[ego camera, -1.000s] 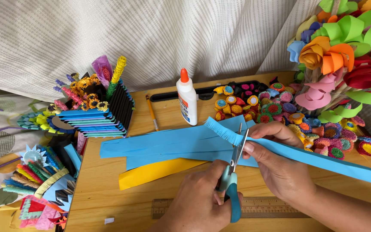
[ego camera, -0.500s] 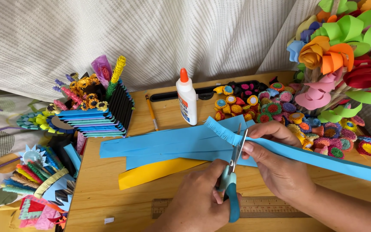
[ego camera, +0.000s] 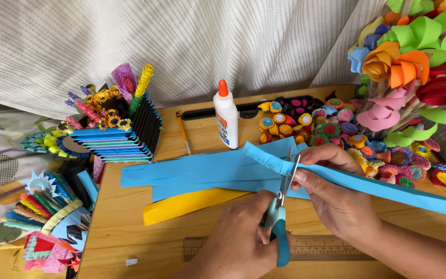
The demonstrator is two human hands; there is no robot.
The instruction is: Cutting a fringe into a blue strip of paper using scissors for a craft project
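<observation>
Left hand (ego camera: pixel 238 240) sits lowest in the view, fingers curled through the teal handles of the scissors (ego camera: pixel 281 206), and the blades point up and away with their tips at the edge of the blue paper strip (ego camera: pixel 388 188). Right hand (ego camera: pixel 336 196) is just beside it, thumb and fingers pinching that strip right next to the blades, holding it a little above the worktop (ego camera: pixel 125 227). Left of the blades the strip's end is already cut into a fine fringe (ego camera: pixel 264 156); to the right the uncut strip runs out long and flat towards the frame edge. Under the wrists lies a wooden ruler (ego camera: pixel 316 247), flat on the worktop. Just beyond the scissors, more blue strips (ego camera: pixel 192 173) lie stacked, with a yellow strip (ego camera: pixel 181 205) poking out from beneath them. Off to the left, a heap of colourful fringed paper pieces (ego camera: pixel 42 217) hangs by the worktop's edge. Further back stands a white glue bottle (ego camera: pixel 226 114) with an orange cap, upright, and a pencil (ego camera: pixel 183 133) lies near it. Left of that is a blue-and-black paper holder (ego camera: pixel 125 134) stuffed with small paper flowers. Right of the bottle, a crowd of little rolled paper flowers (ego camera: pixel 331 129) spreads across the worktop, and big paper roses (ego camera: pixel 403 62) in green, orange, pink and red rise at the far right. Behind it all hangs a pale striped curtain (ego camera: pixel 181 41).
</observation>
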